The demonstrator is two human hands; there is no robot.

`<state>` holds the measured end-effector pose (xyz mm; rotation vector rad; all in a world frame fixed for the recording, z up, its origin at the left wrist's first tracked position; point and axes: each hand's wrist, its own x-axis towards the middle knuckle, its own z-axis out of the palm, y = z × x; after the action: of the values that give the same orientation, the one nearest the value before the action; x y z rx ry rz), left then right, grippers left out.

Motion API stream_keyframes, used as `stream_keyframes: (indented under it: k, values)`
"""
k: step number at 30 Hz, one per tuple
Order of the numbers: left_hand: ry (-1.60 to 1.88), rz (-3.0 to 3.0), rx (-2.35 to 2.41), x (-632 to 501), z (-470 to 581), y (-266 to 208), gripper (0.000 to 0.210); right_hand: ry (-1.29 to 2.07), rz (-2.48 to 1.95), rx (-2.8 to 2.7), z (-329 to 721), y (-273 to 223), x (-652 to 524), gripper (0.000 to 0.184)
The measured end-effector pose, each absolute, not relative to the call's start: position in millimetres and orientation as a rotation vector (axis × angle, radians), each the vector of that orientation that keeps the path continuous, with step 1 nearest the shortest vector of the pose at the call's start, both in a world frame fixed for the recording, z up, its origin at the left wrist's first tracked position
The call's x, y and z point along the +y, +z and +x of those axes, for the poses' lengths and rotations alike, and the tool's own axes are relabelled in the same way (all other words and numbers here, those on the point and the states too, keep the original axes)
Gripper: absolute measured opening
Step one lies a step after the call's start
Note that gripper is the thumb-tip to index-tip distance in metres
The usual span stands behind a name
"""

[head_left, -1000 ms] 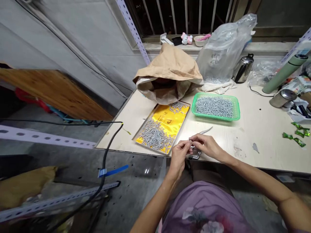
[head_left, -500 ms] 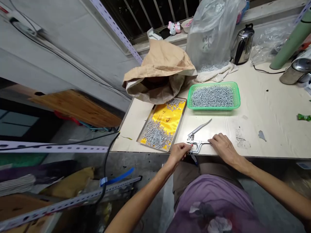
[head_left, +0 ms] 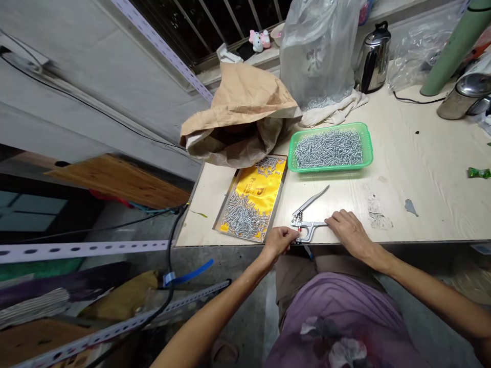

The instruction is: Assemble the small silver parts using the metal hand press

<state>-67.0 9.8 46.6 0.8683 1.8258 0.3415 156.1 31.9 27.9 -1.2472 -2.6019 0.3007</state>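
A pair of silver snap-fastener pliers (head_left: 310, 228) lies at the table's front edge, its two handles spread and a small spring between them. My right hand (head_left: 351, 231) has its fingers closed on the end of the lower handle. At the jaw, my left hand (head_left: 281, 240) is pinched, fingertips against the tool beside a small red spot; whatever sits between them is hidden. Left of the pliers is a shallow tray (head_left: 276, 207) with a yellow lining, holding small silvery metal pieces (head_left: 245, 214). A green plastic basket (head_left: 330, 169) full of similar pieces stands behind the pliers.
An open brown paper bag (head_left: 241, 112) leans over the tray's back end. Behind the basket stand a clear plastic bag (head_left: 318, 56) and a steel kettle (head_left: 374, 59), with a white cloth (head_left: 333, 110) between. A green wrapper (head_left: 478, 173) lies far right.
The whole view has shifted slightly, so the table things appear a little further left. Both hands keep nearly the same places on the pliers.
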Motion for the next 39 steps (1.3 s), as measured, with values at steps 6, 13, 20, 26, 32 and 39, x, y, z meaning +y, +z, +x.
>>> stream_keyframes:
  k: [6,13,20,26,32,39]
  values:
    - [0.299,0.815,1.757,15,-68,50,0.024,0.291,-1.232,-2.592,155,28,32,0.020]
    - [0.388,0.664,1.696,12,-67,46,0.030,0.257,-1.217,-2.592,155,28,31,0.021]
    - [0.396,0.718,1.730,7,-67,48,0.031,0.239,-1.232,-2.599,154,26,30,0.019]
    - [0.243,0.707,1.633,18,-73,51,0.029,0.329,-1.293,-2.669,154,34,32,0.018]
    - [0.210,0.700,1.593,20,-71,51,0.028,0.575,-1.072,-2.809,160,43,77,0.066]
    - [0.206,0.657,1.631,21,-66,56,0.020,0.597,-0.990,-3.047,139,43,123,0.105]
